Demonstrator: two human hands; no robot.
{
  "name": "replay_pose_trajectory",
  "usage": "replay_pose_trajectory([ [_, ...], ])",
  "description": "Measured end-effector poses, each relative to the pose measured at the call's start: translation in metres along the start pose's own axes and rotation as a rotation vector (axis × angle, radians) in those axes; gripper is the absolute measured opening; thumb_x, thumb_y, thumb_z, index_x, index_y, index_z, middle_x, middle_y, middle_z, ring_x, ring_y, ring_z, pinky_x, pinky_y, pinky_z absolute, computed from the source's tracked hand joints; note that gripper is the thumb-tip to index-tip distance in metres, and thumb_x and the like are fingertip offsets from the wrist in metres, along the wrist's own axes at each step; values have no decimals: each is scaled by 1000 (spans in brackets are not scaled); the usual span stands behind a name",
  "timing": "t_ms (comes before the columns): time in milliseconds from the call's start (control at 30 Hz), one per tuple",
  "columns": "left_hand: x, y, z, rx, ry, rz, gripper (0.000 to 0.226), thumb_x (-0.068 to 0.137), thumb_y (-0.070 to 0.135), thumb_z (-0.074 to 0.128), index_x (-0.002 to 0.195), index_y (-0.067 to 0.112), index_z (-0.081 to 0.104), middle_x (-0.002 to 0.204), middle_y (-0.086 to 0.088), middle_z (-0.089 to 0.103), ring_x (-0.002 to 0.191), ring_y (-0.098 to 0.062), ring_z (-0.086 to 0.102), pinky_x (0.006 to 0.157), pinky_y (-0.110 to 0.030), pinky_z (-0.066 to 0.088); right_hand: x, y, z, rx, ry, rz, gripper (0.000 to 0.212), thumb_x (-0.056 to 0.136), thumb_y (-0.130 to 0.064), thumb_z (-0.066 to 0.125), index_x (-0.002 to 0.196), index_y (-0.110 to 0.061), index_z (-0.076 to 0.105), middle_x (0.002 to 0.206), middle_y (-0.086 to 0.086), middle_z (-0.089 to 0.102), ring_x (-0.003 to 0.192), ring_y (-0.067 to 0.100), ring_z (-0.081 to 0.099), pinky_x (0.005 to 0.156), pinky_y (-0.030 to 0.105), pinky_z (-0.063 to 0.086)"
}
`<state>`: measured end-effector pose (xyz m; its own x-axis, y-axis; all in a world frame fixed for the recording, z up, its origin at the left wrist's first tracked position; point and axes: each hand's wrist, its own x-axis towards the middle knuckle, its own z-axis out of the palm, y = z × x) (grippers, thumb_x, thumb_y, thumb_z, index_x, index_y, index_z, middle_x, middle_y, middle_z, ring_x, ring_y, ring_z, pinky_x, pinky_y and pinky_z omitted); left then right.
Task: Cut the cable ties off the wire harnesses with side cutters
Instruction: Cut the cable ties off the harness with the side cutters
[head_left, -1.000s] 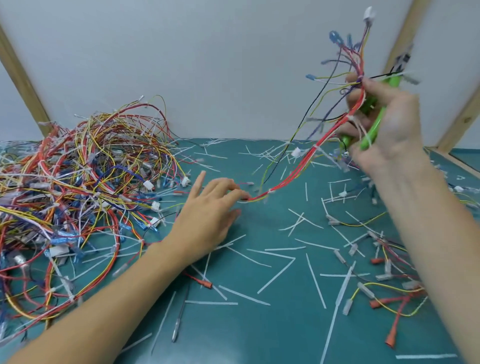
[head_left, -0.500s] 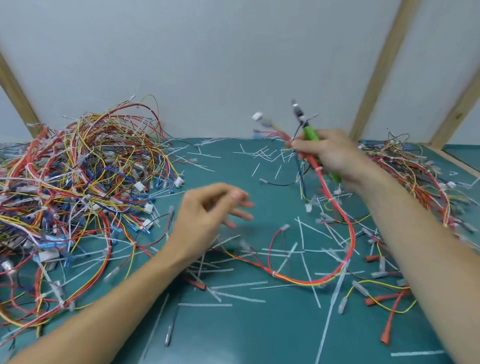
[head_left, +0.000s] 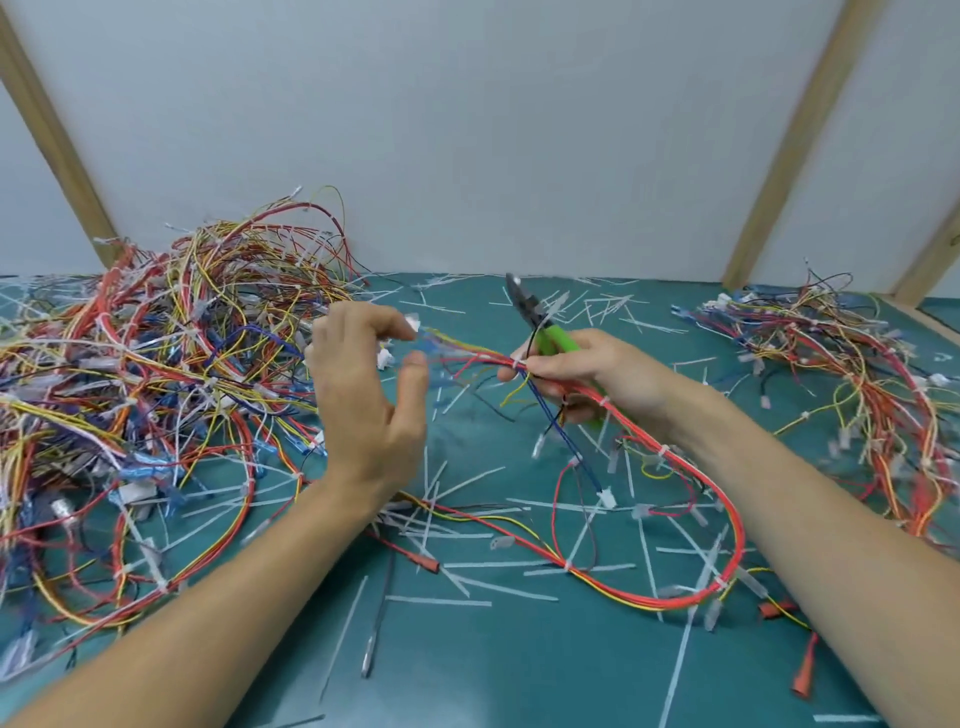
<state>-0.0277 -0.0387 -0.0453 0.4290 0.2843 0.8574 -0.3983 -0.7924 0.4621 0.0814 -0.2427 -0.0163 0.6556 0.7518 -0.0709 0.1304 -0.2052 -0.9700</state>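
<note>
The green counter (head_left: 467, 675) carries a big tangled pile of wire harnesses (head_left: 156, 395) left of the side cutters (head_left: 540, 327), with a smaller pile (head_left: 857, 374) to their right. The red harness (head_left: 675, 467) being worked loops down below the cutters. The right hand (head_left: 587, 374) has its grip pinched on that harness and wrapped round the green handles. The left hand (head_left: 363, 395), left of the cutters, is spread, reaching for the loose ends. The harness looks light and floppy; it is probably best held just beside a white cable tie (head_left: 605, 401).
</note>
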Motion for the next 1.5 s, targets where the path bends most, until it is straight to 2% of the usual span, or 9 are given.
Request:
replay_pose_trajectory([
  [267,-6,-6,10,185,-512,108,19,97,29,58,94,18,73,96,5,74,101,-15,66,122,-37,24,-4,-3,8,-335,-49,-49,10,96,-21,71,97,-11,72,64,-16,57,60,-1,50,57,9,39],
  [333,-6,-7,10,170,-545,71,26,98,35,56,89,19,75,89,5,75,92,-15,67,116,-34,34,-4,-5,10,-384,-20,-62,9,95,-21,73,98,-12,73,68,-11,63,63,2,54,61,14,42],
  [433,-6,-8,8,78,-670,-118,31,97,51,55,91,28,76,81,9,74,79,-18,68,78,-40,54,-3,-7,13,-476,30,-115,8,92,-23,77,95,-16,75,77,7,68,71,20,59,71,34,50],
  [533,-7,-7,9,-91,-706,-251,21,97,42,62,91,26,74,81,9,73,77,-16,68,74,-41,54,-3,-10,18,-512,95,-186,12,89,-28,79,94,-18,74,86,12,70,85,34,63,84,50,54],
  [767,-9,-6,14,-315,-599,-441,24,98,29,64,81,14,71,52,13,43,50,-4,33,50,-18,26,1,-18,17,-461,441,-262,5,88,-22,78,88,-24,74,78,0,71,70,8,56,70,29,45],
  [933,-11,-9,16,-290,-585,-520,28,96,33,65,75,17,72,54,8,48,53,-10,41,55,-28,35,-4,-48,6,-67,819,-216,9,87,-16,70,80,-20,69,77,1,67,55,3,45,60,25,37],
  [1167,-14,-10,20,-321,-553,-517,26,94,33,70,75,15,73,56,1,52,55,-13,43,56,-32,38,-16,-63,44,227,111,-106,34,77,-22,60,104,-5,69,95,9,77,59,8,43,55,24,37],
  [1300,-15,-10,19,-323,-521,-503,21,95,34,68,83,19,76,59,0,48,58,-15,38,53,-38,31,-8,-42,48,-259,241,-44,39,76,-28,58,96,3,69,103,25,72,62,12,44,65,33,36],
  [1500,-13,-6,18,-312,-506,-475,20,95,31,68,81,18,73,57,0,47,55,-13,37,54,-31,29,-4,-37,33,-356,272,12,37,67,-33,56,92,-11,73,85,4,74,56,7,49,65,30,40],
])
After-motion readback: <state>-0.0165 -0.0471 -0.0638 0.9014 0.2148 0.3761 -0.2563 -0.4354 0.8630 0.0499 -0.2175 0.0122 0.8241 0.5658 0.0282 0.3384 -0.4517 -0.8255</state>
